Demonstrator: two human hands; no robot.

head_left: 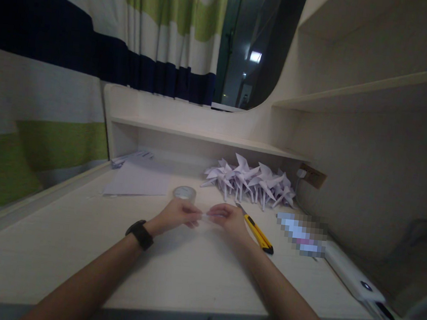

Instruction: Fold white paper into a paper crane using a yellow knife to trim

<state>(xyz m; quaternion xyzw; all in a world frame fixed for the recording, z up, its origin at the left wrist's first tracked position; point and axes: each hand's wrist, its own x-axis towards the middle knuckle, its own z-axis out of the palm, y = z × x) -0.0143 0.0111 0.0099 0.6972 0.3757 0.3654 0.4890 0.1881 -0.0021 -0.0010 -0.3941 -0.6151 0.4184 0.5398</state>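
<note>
While both hands pinch a small clear strip of tape just above the table, left hand and right hand look mid-pull, needing gentle, even tugging next.

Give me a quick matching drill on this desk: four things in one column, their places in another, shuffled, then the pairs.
Things:
1. clear roll of adhesive tape
2. yellow and black utility knife
3. pile of white folded paper cranes
4. black wristwatch

Places:
A. under the low shelf at the back of the desk
B. on the left hand's wrist
C. just beyond the left hand
D. beside the right hand, on its outer side

Pairs: 1-C, 2-D, 3-A, 4-B
</note>
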